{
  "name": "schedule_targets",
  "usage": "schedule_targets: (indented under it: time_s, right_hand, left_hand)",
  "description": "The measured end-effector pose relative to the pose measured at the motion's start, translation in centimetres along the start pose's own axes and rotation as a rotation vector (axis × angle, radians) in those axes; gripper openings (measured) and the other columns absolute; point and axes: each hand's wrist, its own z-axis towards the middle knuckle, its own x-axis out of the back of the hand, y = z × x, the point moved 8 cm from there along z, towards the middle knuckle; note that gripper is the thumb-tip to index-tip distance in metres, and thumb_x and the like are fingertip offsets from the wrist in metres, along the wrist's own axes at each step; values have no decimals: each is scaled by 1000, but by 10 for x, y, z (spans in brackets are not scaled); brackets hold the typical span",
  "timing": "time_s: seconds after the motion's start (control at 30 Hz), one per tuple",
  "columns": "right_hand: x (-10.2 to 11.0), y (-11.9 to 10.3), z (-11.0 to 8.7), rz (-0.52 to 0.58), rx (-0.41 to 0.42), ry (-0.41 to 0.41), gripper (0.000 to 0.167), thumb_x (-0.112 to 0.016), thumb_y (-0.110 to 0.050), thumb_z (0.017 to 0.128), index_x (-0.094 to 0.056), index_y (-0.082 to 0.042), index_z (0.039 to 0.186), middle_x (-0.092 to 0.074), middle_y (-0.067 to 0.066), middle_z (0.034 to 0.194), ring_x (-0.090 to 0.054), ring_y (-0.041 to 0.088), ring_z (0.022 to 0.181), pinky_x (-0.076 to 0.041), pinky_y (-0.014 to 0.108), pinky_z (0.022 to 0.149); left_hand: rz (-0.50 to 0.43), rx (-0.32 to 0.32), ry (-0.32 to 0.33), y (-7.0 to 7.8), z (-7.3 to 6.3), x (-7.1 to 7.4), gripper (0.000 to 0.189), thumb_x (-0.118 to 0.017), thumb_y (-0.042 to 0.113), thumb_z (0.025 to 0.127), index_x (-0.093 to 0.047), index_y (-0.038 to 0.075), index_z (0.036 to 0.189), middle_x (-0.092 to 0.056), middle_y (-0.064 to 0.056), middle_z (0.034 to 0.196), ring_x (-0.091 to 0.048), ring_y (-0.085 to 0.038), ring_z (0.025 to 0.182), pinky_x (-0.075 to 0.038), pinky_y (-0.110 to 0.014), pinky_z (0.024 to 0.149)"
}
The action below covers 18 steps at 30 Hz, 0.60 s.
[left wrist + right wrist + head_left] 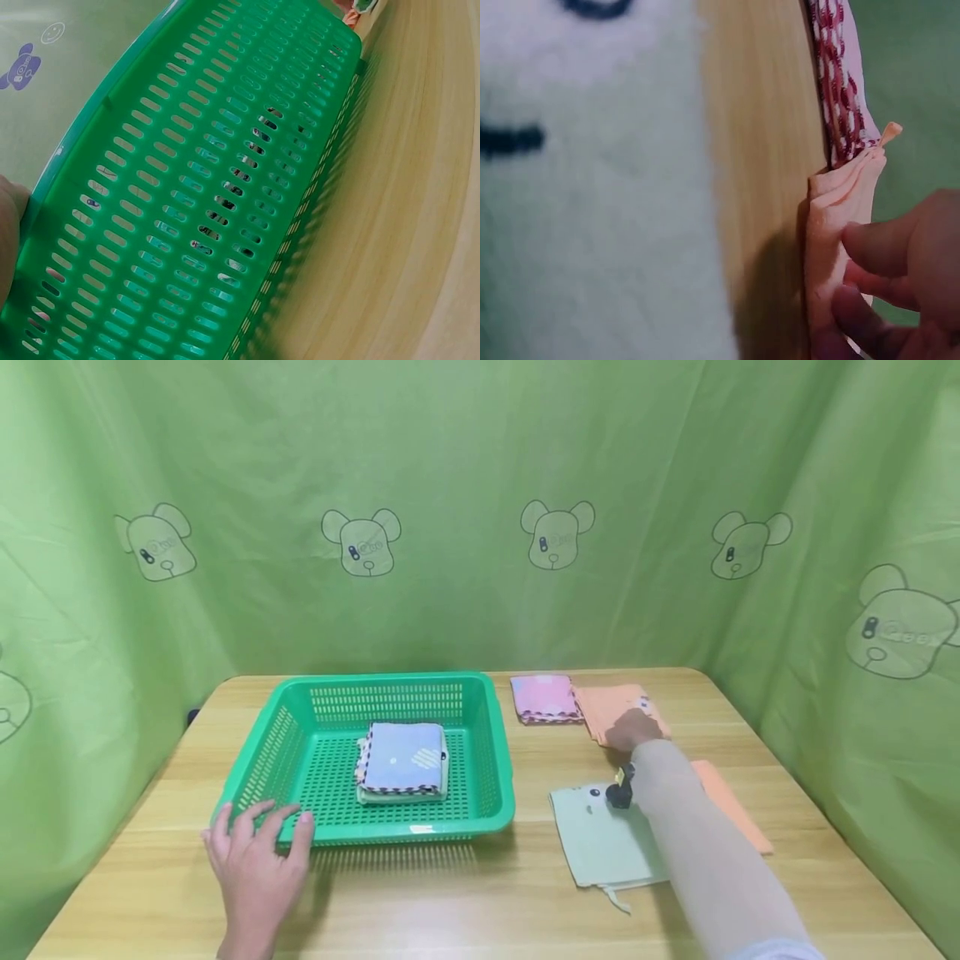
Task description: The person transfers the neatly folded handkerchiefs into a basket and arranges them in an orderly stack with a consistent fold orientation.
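My left hand (255, 860) rests on the near left corner of a green plastic basket (502, 760), fingers spread over the rim. Inside the basket lies a small stack of folded towels, a blue one (405, 760) with a checkered edge on top. At the back right, my right hand (633, 727) is on an orange folded towel (600, 706); in the right wrist view its bent fingertips (862, 240) pinch the layered cloth. A pink folded towel (543, 693) touches that towel's left side. Under my right forearm lies a pale green towel (600, 843) with a hanging loop.
Another orange cloth (731, 806) lies right of the forearm, partly hidden by it. The wooden table (420, 910) carries everything. Green curtains (450, 610) with bear-head drawings surround the back and sides.
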Motion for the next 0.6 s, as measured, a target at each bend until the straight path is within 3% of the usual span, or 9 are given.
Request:
schedule_targets:
  time_s: [0.23, 0.5, 0.6]
  right_hand:
    - [1, 13, -3, 17, -164, 14, 51, -58, -28, 83, -53, 5, 122, -38, 42, 124, -37, 57, 112, -35, 66, 92]
    - [2, 15, -4, 4, -165, 12, 49, -50, -29, 87, -53, 9, 118, -44, 39, 123, -36, 56, 116, -34, 66, 92]
    - [-3, 17, -2, -3, -165, 12, 55, -52, -37, 88, -54, 8, 120, -44, 39, 124, -35, 58, 115, -34, 67, 91]
  left_hand:
    - [3, 5, -5, 0, 1, 0, 32, -63, 30, 89, -70, 1, 99, -57, -28, 119, -19, -49, 136, 6, -70, 107]
    - [0, 5, -6, 0, 1, -1, 34, -62, 31, 90, -70, 0, 100, -56, -27, 120, -18, -48, 137, 7, -68, 108]
    - [-1, 4, -4, -1, 0, 0, 33, -63, 30, 89, -70, 0, 100, -57, -27, 119, -19, -48, 137, 6, -68, 108]
